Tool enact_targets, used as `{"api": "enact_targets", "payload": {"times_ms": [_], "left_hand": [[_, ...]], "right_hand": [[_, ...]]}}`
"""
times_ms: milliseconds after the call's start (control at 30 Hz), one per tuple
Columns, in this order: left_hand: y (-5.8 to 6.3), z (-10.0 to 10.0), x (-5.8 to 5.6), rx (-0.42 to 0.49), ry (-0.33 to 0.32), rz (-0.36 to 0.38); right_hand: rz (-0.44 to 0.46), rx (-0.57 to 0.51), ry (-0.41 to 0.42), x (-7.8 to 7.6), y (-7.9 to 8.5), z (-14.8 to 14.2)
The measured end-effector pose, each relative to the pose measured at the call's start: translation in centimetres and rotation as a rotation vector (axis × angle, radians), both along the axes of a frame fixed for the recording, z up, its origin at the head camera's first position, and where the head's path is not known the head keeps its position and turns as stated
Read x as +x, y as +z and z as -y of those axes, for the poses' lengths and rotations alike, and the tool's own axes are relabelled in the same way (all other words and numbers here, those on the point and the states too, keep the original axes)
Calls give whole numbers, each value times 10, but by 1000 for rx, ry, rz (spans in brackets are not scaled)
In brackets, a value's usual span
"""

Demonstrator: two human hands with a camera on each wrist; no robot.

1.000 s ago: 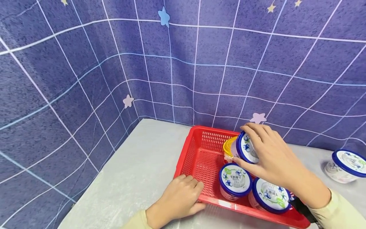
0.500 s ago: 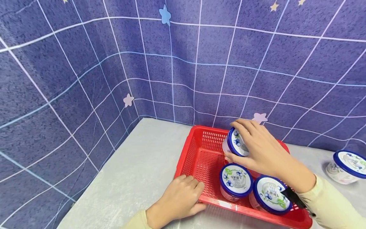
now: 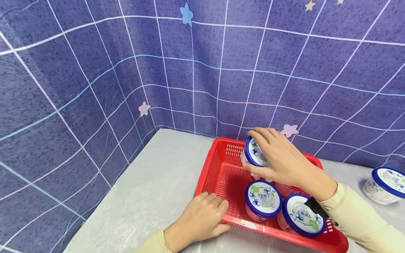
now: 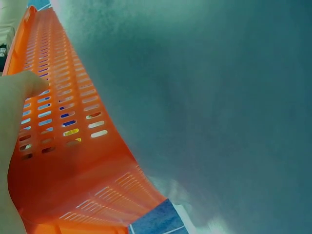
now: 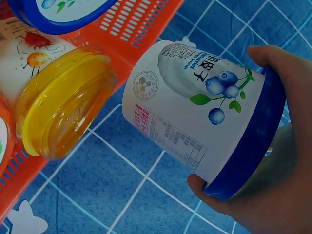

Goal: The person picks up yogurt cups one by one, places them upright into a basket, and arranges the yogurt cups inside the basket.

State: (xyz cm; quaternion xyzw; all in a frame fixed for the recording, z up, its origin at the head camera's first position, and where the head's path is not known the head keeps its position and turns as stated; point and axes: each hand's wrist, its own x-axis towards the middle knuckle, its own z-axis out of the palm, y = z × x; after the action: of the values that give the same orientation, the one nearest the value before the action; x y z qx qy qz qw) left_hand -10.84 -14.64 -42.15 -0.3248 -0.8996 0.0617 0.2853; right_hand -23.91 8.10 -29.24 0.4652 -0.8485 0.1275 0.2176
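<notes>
My right hand (image 3: 281,160) holds a blueberry yogurt tub (image 3: 254,151) by its blue lid, tilted over the back of a red plastic basket (image 3: 206,165). In the right wrist view, thumb and fingers span the rim of this tub (image 5: 190,107). Beside it is a container with a yellow lid (image 5: 68,105), hidden behind my hand in the head view. Two more blue-lidded tubs, a left one (image 3: 264,197) and a right one (image 3: 303,215), stand along the basket's front. My left hand (image 3: 199,216) grips the basket's front-left corner, thumb against the outer wall in the left wrist view.
Another blue-lidded tub (image 3: 384,185) stands on the grey table (image 3: 139,196), to the right of the basket. A purple curtain (image 3: 202,77) with a grid and stars hangs behind and at the left of the table.
My right hand has moved left and slightly back with the yogurt tub, passing over the yellow-lidded container, which is now covered from the head view. The left hand keeps its grip on the basket.
</notes>
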Motion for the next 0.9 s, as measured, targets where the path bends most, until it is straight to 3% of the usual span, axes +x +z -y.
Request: {"api": "enact_targets", "payload": {"times_ms": [600,900], "left_hand": [[2,-1,-1,11,14,24],[1,-2,-1,2,5,24]], "right_hand": [[48,108,68,-28,-6,39],[81,149,107,-37,-21,52]]}}
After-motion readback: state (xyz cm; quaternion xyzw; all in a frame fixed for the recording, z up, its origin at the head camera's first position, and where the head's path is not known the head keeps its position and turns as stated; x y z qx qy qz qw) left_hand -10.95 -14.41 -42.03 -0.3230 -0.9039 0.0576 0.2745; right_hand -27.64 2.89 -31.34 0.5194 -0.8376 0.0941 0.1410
